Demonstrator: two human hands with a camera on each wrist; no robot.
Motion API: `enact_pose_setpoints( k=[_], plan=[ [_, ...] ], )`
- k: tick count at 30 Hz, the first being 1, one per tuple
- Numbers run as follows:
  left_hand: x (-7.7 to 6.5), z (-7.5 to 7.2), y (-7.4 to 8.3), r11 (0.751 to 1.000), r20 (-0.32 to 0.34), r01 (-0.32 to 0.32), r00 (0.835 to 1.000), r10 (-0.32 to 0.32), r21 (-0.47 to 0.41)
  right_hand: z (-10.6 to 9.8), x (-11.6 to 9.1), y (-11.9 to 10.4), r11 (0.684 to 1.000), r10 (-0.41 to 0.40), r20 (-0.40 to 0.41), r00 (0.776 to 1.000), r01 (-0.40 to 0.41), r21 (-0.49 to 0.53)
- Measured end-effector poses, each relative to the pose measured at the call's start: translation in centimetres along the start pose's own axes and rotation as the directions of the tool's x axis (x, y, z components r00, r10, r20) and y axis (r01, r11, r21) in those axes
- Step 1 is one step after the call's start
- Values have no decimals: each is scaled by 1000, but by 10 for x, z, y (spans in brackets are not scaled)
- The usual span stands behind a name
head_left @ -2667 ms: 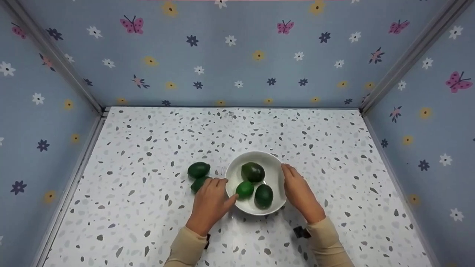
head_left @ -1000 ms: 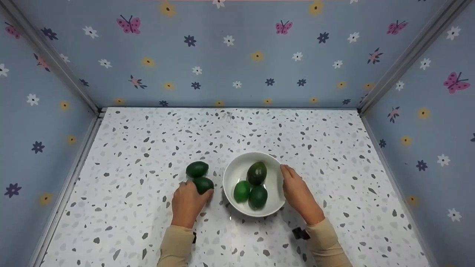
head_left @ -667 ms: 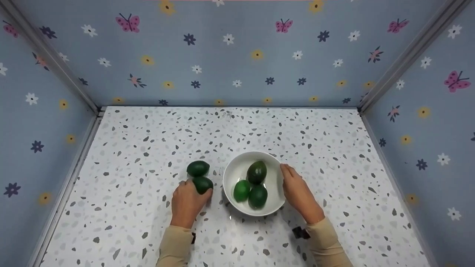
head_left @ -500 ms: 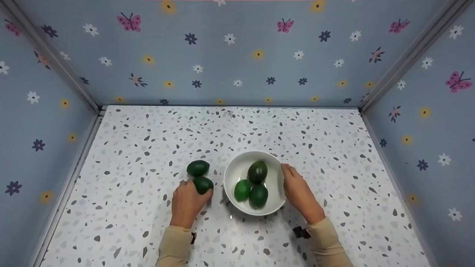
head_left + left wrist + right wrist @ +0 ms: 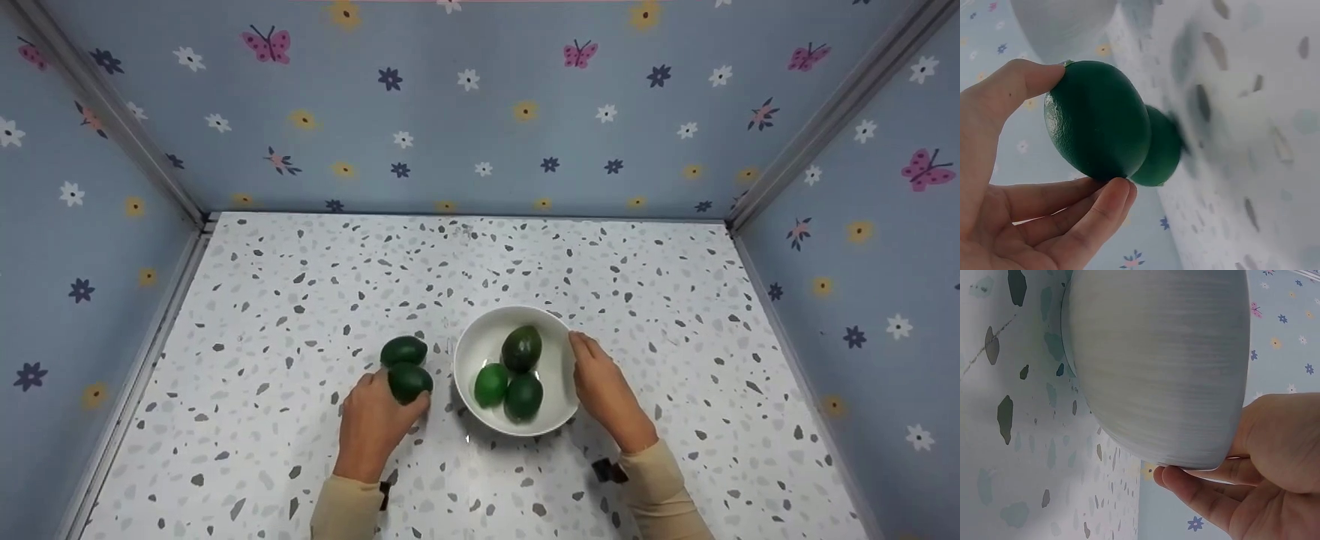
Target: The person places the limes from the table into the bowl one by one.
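Observation:
My left hand (image 5: 375, 421) pinches a dark green lime (image 5: 409, 384) between thumb and fingertips. The left wrist view shows this lime (image 5: 1100, 119) close up, seemingly a little off the table. Just beyond it a second dark green lime (image 5: 405, 351) lies on the table. With its fingers along the right side of a white bowl (image 5: 471, 337), my right hand (image 5: 609, 394) holds the rim. Inside the bowl lie a dark avocado-like fruit (image 5: 522, 348), a bright green lime (image 5: 491, 385) and another dark green fruit (image 5: 523, 397). The right thumb is hidden in the head view.
The speckled white table (image 5: 337, 262) runs back to a blue flowered wall (image 5: 480, 120). Similar panels stand at left and right, with grey frame edges (image 5: 825, 120) at the corners. A small black device (image 5: 606, 471) sits at the right wrist.
My left hand has gone from the bowl's left rim to the limes, gripped the nearer one and shifted it slightly towards me. Fruits in the bowl have rolled together. The right hand stays put.

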State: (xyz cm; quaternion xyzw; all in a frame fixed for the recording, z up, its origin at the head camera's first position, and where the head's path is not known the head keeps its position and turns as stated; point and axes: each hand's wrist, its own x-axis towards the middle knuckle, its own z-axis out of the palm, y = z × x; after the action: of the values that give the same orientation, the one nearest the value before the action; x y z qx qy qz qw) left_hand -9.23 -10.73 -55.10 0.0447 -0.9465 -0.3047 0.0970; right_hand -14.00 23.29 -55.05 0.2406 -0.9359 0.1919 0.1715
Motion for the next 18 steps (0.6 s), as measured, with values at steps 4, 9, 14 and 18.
enact_pose_setpoints(
  k=[4,9,14,18],
  plan=[
    [-3,-9,10,999,-31,-41,999,40,-7,-1,1,-1,999,36,40,999,-36,7],
    [-7,-15,24,992,-90,-122,989,119,-24,-3,1,-2,998,57,68,996,-58,5],
    [-10,-17,40,971,-136,-236,964,228,-48,-2,2,-1,998,65,67,996,-65,12],
    [-13,-13,53,948,-133,-316,942,308,-38,-2,1,-2,998,62,55,997,-63,5]
  ],
)
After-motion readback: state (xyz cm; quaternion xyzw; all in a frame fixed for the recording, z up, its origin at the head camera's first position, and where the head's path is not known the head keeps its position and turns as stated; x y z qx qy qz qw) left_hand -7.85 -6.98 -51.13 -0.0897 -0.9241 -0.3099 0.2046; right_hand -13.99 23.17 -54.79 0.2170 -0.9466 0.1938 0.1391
